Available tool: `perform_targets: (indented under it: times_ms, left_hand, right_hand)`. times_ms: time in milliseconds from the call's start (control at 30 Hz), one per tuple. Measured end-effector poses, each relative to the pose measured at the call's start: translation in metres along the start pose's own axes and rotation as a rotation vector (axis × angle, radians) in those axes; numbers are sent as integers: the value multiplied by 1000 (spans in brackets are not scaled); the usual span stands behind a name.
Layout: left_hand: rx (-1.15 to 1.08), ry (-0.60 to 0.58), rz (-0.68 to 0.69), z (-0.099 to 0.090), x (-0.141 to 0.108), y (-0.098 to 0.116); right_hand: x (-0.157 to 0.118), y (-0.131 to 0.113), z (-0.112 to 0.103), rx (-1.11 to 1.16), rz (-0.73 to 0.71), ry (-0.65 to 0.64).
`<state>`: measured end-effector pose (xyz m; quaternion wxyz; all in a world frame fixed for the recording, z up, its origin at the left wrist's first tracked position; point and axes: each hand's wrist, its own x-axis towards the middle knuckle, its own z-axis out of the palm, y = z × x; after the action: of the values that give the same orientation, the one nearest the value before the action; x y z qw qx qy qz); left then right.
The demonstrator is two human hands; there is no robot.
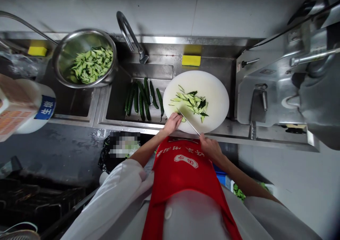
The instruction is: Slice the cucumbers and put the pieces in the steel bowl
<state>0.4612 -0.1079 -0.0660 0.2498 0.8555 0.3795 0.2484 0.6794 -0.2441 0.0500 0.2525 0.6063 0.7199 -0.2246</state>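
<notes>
My right hand (211, 148) is closed round the handle of a knife (189, 122), whose blade slants up and left over the near part of a round white cutting board (220, 91). At the board's near left edge, the bent fingers of my left hand (173, 122) press on a piece of cucumber (183, 119) right beside the blade; most of that piece is hidden. Sliced cucumber (192, 101) with dark green skin lies in a loose heap beyond the knife. Several whole cucumbers (141, 100) rest in the sink just left of the board.
A steel pot (57, 64) with many cucumber slices stands back left. A faucet (130, 34) arches over the sink (114, 98). Behind the board is a yellow sponge (191, 60). A slicing machine (255, 91) stands to the right, a black bag (105, 155) below left.
</notes>
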Motion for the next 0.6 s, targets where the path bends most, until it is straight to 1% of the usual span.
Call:
perform_targets:
  times_ms: [133, 300, 367, 467, 600]
  left_hand:
    - [-50, 30, 8, 2, 0, -2]
    - [-82, 49, 8, 3, -1, -4]
    - [-88, 60, 6, 3, -1, -4]
    - [-100, 78, 19, 4, -2, -3]
    - [-94, 94, 22, 6, -3, -3]
  right_hand:
    - [-2, 3, 2, 57, 25, -75]
    - [1, -2, -3, 37, 33, -30]
    - [4, -5, -5, 41, 27, -42]
    - [0, -4, -8, 84, 59, -83]
    - [-2, -6, -12, 93, 68, -55]
